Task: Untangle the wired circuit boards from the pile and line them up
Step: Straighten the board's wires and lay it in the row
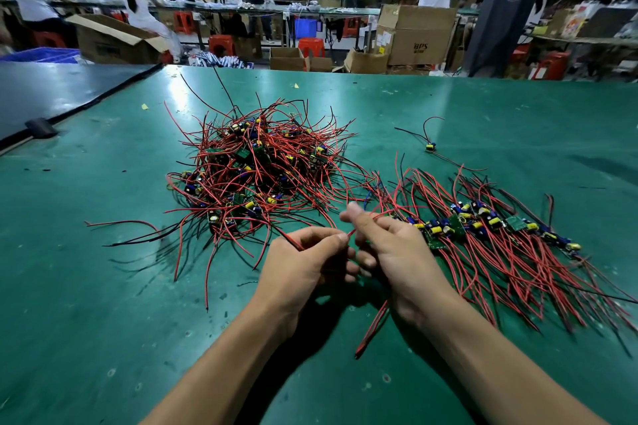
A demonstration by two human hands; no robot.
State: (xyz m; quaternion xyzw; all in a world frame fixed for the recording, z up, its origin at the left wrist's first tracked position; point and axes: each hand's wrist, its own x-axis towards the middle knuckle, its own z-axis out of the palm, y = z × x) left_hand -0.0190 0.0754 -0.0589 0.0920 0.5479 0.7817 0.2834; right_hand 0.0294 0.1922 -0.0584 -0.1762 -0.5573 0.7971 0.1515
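A tangled pile point(255, 169) of small green circuit boards with red and black wires lies in the middle of the green table point(103, 286). To its right, a row of boards point(483, 221) lies side by side, their wires fanned toward me. My left hand point(303, 262) pinches a red wire in front of the pile. My right hand point(390, 245) grips red wires beside it, thumb up, and a red and black wire pair point(374, 328) hangs below its wrist. The board on these wires is hidden by my fingers.
One lone wired board point(429, 147) lies apart at the back right. A dark table point(51, 93) adjoins on the left with a black clamp point(41, 127) at the seam. Beyond the far edge are cardboard boxes point(414, 34), red stools and several people working.
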